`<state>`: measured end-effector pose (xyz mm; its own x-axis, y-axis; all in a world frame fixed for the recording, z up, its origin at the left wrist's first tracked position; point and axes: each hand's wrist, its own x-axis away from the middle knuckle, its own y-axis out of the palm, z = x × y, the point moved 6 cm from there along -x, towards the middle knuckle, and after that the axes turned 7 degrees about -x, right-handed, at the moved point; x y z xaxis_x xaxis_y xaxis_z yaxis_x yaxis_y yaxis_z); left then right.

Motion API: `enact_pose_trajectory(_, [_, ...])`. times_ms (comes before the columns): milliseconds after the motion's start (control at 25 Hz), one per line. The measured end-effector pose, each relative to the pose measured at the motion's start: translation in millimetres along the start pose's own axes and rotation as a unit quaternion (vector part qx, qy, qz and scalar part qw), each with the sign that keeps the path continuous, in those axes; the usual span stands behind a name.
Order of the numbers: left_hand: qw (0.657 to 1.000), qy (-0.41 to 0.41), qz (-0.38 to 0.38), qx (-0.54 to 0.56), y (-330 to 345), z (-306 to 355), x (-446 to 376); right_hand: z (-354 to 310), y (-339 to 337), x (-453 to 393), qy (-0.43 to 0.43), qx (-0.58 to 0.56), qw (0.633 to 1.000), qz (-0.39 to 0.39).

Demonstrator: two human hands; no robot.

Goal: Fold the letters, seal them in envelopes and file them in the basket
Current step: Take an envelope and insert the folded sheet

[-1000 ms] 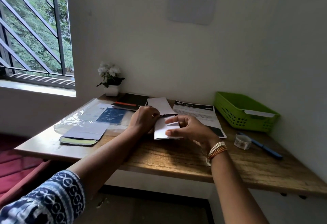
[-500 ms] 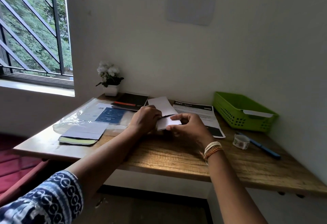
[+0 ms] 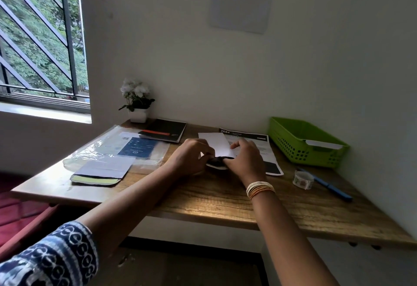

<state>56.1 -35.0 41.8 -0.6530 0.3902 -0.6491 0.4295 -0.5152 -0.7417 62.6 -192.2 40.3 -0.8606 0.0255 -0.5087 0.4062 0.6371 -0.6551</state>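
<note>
While both hands work at the middle of the wooden bench [image 3: 203,197], the small folded white paper letter [image 3: 217,165] sits pinched between them so its crease can be pressed. Left hand [image 3: 191,158] curls round its left end; right hand [image 3: 247,159] nips its right end. Far right waits the green plastic basket [image 3: 293,148].

Bare forearms, one patterned sleeve, a stack of bangles

The left arm wears a short sleeve [image 3: 52,256] in dark navy printed with white rings and loops, seen at seven o'clock. The right wrist carries a stack of thin bangles [image 3: 260,189], cream and white with orange-red ones among them, at four o'clock from centre. Both forearms are otherwise uncovered.
</note>
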Motion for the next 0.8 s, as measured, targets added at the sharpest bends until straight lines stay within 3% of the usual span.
enact_pose_trajectory(320, [1.000,-0.022,-0.006,0.005,-1,-1,1,8,9,-6,0.027,-0.026,0.999,-0.008])
enact_pose_trajectory(400, [0.999,-0.046,-0.020,0.000,-3,-3,1,9,13,-5,0.026,-0.081,0.995,-0.050])
enact_pose_trajectory(560, [0.994,-0.107,-0.025,0.006,-4,-16,4,4,18,8,0.017,-0.140,0.966,-0.214])
enact_pose_trajectory(680, [0.988,-0.152,-0.012,0.030,-4,-26,6,-1,13,8,-0.034,-0.096,0.981,-0.167])
enact_pose_trajectory(800, [0.986,-0.155,-0.057,0.025,-2,-23,6,-4,8,7,-0.039,-0.083,0.988,-0.126])
